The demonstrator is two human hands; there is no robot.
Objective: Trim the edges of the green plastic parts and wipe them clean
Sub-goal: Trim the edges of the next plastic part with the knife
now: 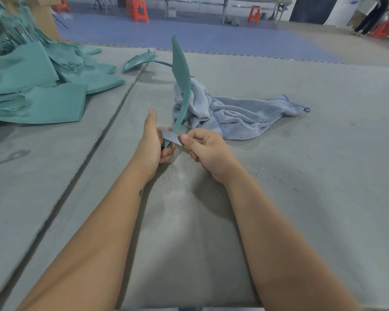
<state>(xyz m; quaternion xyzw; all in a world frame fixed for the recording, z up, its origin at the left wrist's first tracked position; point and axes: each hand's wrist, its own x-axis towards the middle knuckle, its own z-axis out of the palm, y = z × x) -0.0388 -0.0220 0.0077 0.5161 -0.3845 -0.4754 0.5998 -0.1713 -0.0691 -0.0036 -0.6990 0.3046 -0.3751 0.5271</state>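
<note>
A long curved green plastic part (182, 79) stands on edge at the middle of the table, its tip pointing up and away. My left hand (154, 142) grips its lower end, thumb stretched upward. My right hand (206, 149) pinches a thin grey blade (171, 136) whose flat lies against the part's lower edge, just beside my left fingers. A crumpled blue-grey cloth (236, 115) lies on the table right behind the part and my right hand.
A large heap of green plastic parts (38, 86) fills the table's left side. One more green part (142, 60) lies alone behind the held one. Grey felt (301, 176) covers the table. Orange stools and a standing person are far behind.
</note>
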